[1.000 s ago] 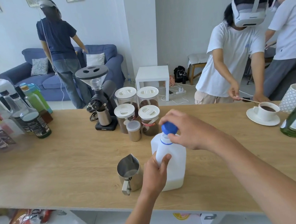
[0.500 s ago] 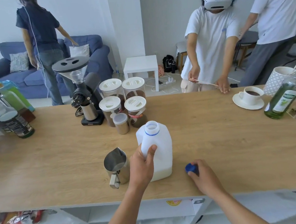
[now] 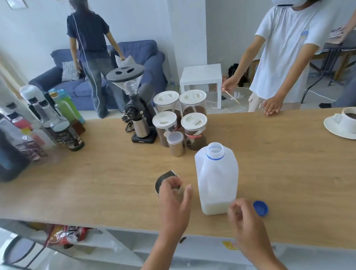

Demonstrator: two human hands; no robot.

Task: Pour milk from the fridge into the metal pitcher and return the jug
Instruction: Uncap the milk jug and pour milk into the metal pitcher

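Cap off, jug (image 3: 218, 181) uncapped: my left hand (image 3: 173, 198) reaches half-open for the pitcher (image 3: 163, 178), right hand (image 3: 244, 220) empty (I'd steady the pitcher first).

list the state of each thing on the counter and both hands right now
milk jug: upright, uncapped, little milk at the bottom
blue cap: off, lying on the counter right of the jug
metal pitcher: upright, mostly hidden by the left hand, contents not visible
left hand: open, over the pitcher
right hand: loosely curled, empty, beside the jug's base
coffee cup: on its saucer, filled with coffee
canisters: lids on
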